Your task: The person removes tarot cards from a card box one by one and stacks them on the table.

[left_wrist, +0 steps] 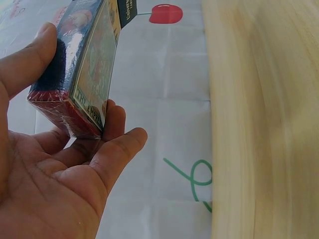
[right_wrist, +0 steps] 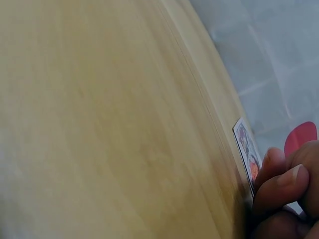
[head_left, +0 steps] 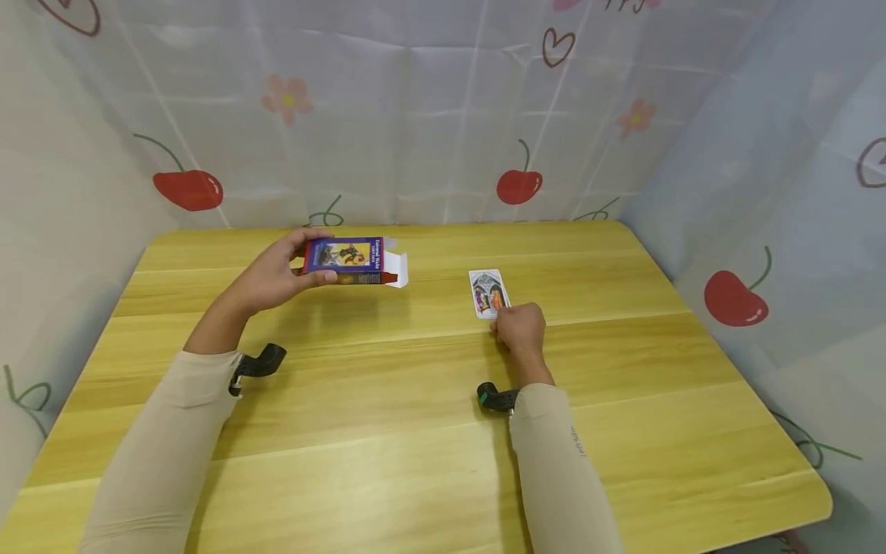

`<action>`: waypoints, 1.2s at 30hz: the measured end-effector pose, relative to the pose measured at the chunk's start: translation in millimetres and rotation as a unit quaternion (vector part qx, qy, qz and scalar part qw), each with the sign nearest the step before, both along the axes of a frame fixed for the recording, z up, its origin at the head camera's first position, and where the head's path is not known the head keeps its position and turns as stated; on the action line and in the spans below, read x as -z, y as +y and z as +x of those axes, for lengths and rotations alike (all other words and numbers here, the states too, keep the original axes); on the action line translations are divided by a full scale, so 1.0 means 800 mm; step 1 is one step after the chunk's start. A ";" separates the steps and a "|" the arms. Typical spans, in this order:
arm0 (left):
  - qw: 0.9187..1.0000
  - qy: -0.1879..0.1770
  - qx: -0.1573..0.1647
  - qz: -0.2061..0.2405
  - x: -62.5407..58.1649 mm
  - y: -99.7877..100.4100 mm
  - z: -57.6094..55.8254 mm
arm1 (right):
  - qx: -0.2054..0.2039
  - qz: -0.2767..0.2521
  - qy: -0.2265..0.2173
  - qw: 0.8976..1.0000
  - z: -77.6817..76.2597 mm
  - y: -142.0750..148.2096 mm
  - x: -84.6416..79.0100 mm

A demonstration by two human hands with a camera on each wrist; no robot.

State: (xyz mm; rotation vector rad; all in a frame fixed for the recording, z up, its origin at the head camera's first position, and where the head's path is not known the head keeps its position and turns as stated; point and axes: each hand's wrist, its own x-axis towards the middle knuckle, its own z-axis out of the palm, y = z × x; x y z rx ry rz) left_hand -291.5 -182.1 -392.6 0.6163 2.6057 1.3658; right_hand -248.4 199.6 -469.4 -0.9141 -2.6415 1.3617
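My left hand (head_left: pixel 273 269) holds a tarot card box (head_left: pixel 344 255) above the far left part of the table, thumb on the near side and fingers on the far side. The box is dark blue and red with a picture on top, and its white-lined end flap (head_left: pixel 397 269) sticks out open to the right. In the left wrist view the thumb and fingers span the box (left_wrist: pixel 82 64) near its red end. My right hand (head_left: pixel 522 327), fingers curled, pinches the near corner of a white-bordered tarot card (head_left: pixel 487 291), which lies face up close over the wood.
The yellow wood-grain table (head_left: pixel 388 431) reaches back to a hanging white cloth (head_left: pixel 415 138) printed with cherries, hearts and flowers. Similar cloth closes in both sides. A black wrist mount (head_left: pixel 259 362) juts from the left sleeve, another mount (head_left: pixel 494 398) from the right.
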 end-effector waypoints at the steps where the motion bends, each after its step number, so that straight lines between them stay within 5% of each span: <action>1: 1.000 -0.001 0.000 0.001 0.000 0.000 0.000 | -0.004 0.012 -0.001 1.000 0.000 0.000 0.000; 29: 1.000 -0.003 -0.013 0.003 0.002 -0.005 0.006 | -0.031 0.035 0.023 0.999 0.004 -0.010 0.001; 33: 1.000 -0.001 -0.010 0.004 0.005 -0.004 0.004 | -0.067 0.003 0.064 0.996 0.007 -0.017 -0.006; 36: 1.000 0.002 -0.011 0.004 0.006 -0.004 0.003 | -0.123 -0.052 0.116 0.984 0.005 -0.035 -0.022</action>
